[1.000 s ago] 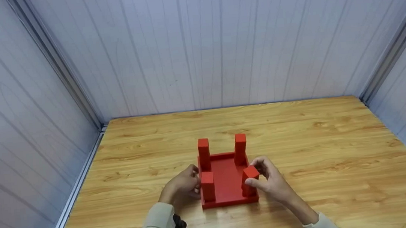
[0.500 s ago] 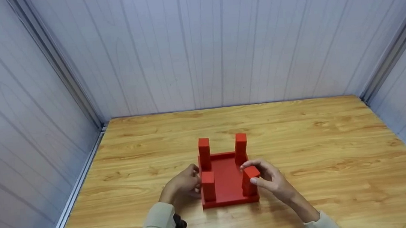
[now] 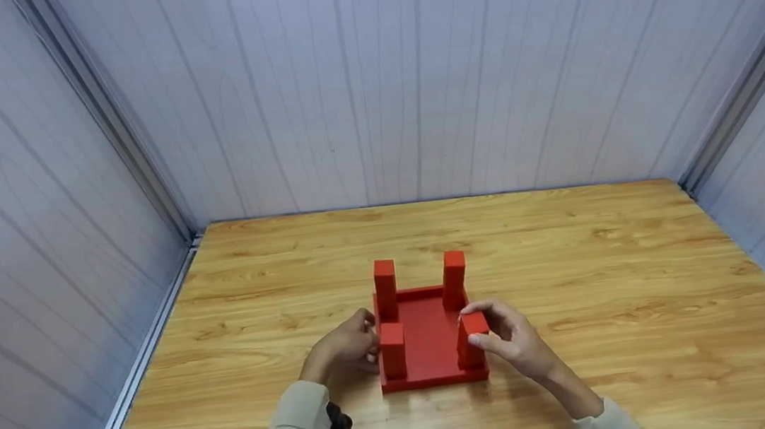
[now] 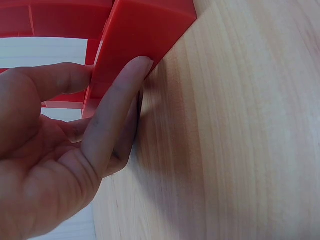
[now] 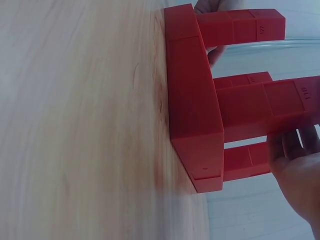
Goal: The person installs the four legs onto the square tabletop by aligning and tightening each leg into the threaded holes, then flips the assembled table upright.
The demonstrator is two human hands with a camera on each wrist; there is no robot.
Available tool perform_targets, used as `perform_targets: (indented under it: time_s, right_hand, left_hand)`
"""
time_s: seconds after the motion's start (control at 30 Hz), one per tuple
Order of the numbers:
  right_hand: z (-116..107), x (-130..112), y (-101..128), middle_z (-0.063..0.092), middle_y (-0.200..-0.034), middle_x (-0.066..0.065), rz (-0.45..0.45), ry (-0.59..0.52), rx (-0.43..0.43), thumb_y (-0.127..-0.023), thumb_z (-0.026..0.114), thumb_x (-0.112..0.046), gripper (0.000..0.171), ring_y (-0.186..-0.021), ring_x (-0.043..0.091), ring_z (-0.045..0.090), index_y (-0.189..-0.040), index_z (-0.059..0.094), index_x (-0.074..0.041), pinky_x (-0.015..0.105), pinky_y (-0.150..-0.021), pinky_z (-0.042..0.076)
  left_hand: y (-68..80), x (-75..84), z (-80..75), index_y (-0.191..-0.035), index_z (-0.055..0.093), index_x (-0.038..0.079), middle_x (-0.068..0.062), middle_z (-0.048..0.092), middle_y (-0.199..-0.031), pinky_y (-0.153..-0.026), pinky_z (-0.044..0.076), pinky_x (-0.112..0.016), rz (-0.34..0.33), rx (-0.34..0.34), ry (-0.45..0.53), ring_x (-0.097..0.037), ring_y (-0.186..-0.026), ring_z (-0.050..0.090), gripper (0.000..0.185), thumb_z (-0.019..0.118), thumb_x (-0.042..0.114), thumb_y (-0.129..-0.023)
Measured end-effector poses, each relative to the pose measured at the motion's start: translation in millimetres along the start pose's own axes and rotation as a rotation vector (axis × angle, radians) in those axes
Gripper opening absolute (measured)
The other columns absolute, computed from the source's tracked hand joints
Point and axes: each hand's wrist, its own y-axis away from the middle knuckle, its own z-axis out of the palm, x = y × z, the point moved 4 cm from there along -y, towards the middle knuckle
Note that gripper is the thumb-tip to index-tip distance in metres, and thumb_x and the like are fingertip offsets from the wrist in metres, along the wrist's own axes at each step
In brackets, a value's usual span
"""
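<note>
A red square base (image 3: pixel 428 341) lies flat on the wooden table (image 3: pixel 609 276) with four red posts standing at its corners. My right hand (image 3: pixel 509 340) pinches the top of the near-right post (image 3: pixel 471 347); the right wrist view shows its fingers on that post (image 5: pixel 270 107) above the base (image 5: pixel 192 100). My left hand (image 3: pixel 343 350) holds the base's left wall beside the near-left post (image 3: pixel 393 352). In the left wrist view its fingers (image 4: pixel 117 107) press on the red wall (image 4: pixel 140 30). The far-left post (image 3: pixel 385 289) and far-right post (image 3: pixel 454 278) stand untouched.
Pale panelled walls close the table in at the back and on both sides, with a metal rail (image 3: pixel 148 353) along the left edge. Bare wood lies all round the red piece.
My right hand has shifted its fingers round the top of the near-right post, a finger now reaching over its inner side. The left hand and the base have stayed put.
</note>
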Motion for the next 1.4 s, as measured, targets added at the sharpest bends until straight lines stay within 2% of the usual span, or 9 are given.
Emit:
perform_targets:
  time_s: [0.57, 0.8, 0.97, 1.23, 1.4]
  right_hand:
    - [1.1, 1.3, 0.6, 0.056, -0.109, 0.021, 0.060, 0.111, 0.093, -0.088, 0.063, 0.000, 0.032, -0.095, 0.013, 0.057, -0.119, 0.053, 0.000, 0.024, -0.082, 0.050]
    - [1.1, 1.3, 1.3, 0.057, -0.112, 0.017, 0.135, 0.154, 0.142, -0.087, 0.067, -0.005, 0.033, -0.095, 0.015, 0.059, -0.117, 0.055, -0.003, 0.027, -0.083, 0.051]
    - [2.0, -0.3, 1.6, 0.059, -0.110, 0.013, 0.197, 0.181, 0.182, -0.085, 0.069, -0.004, 0.033, -0.093, 0.015, 0.061, -0.116, 0.056, -0.004, 0.030, -0.082, 0.052]
    - [10.1, -27.9, -1.6, 0.060, -0.108, 0.014, 0.155, 0.211, 0.213, -0.083, 0.070, -0.001, 0.031, -0.090, 0.013, 0.061, -0.111, 0.057, 0.002, 0.029, -0.080, 0.052]
    - [11.4, -31.3, -1.6, 0.061, -0.106, 0.012, 0.164, 0.222, 0.241, -0.082, 0.071, -0.002, 0.031, -0.089, 0.013, 0.062, -0.109, 0.057, 0.002, 0.027, -0.080, 0.053]
  left_hand:
    - [0.1, 0.4, 0.2, -0.123, 0.031, -0.002, -0.005, 0.039, -0.069, -0.059, 0.053, -0.035, -0.006, -0.010, 0.030, -0.018, -0.060, 0.043, 0.036, 0.035, -0.009, -0.088]
    - [1.4, 1.1, 0.3, -0.122, 0.032, -0.001, -0.006, 0.040, -0.071, -0.059, 0.052, -0.035, -0.002, -0.007, 0.029, -0.019, -0.061, 0.043, 0.035, 0.036, -0.008, -0.089]
    - [2.1, 1.0, 0.7, -0.120, 0.034, 0.000, -0.006, 0.040, -0.071, -0.056, 0.049, -0.033, -0.008, -0.006, 0.020, -0.018, -0.059, 0.043, 0.032, 0.038, -0.007, -0.089]
    - [2.2, 0.6, 1.5, -0.120, 0.033, 0.001, -0.007, 0.041, -0.071, -0.058, 0.051, -0.034, -0.016, -0.009, 0.005, -0.019, -0.060, 0.045, 0.030, 0.037, -0.005, -0.091]
    - [2.6, 2.1, 1.5, -0.120, 0.033, 0.001, -0.008, 0.041, -0.071, -0.060, 0.053, -0.036, -0.013, -0.008, 0.003, -0.020, -0.062, 0.046, 0.031, 0.037, -0.006, -0.090]
